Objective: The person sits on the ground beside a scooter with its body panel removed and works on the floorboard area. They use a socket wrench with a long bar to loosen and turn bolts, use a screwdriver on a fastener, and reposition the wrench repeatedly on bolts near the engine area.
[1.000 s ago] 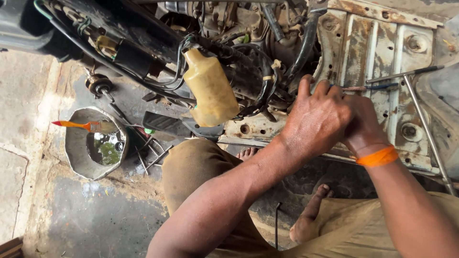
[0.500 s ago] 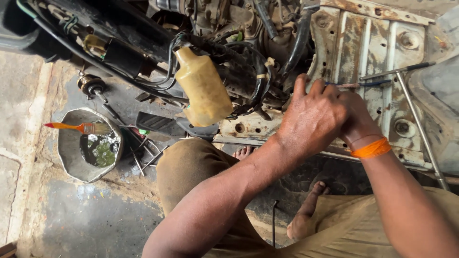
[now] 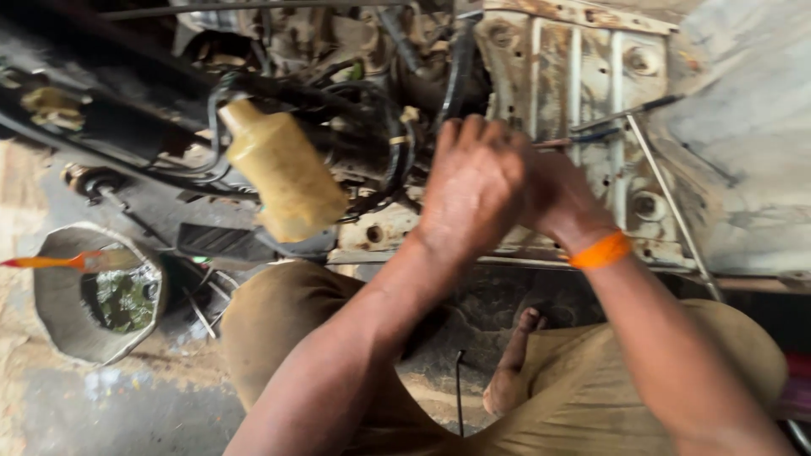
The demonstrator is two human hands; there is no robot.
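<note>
Rusted metal panel (image 3: 583,127), ribbed and pocked with bolt holes, stands at the upper right of the view, its pale paint flaked to brown along the ribs and lower lip. Both hands meet at its left edge: the left hand (image 3: 473,190) lies over the right hand (image 3: 557,198), fingers curled and pressed together around something too hidden and blurred to name. An orange wristband (image 3: 601,251) circles the right wrist. A thin metal rod (image 3: 625,114) runs across the panel just above the hands, and a slanted rod (image 3: 667,198) crosses its right side. Left of the hands, a yellowed plastic reservoir (image 3: 283,169) tilts among black hoses (image 3: 372,101) and wiring, which crowd close to the left hand's knuckles. Lower left, on the concrete floor (image 3: 127,405), sits a grey metal bowl (image 3: 63,329) holding dark liquid, with an orange-handled tool (image 3: 51,262) resting across its rim. The person's bent knees in khaki trousers (image 3: 279,329) fill the bottom, a bare foot (image 3: 515,363) between them.
</note>
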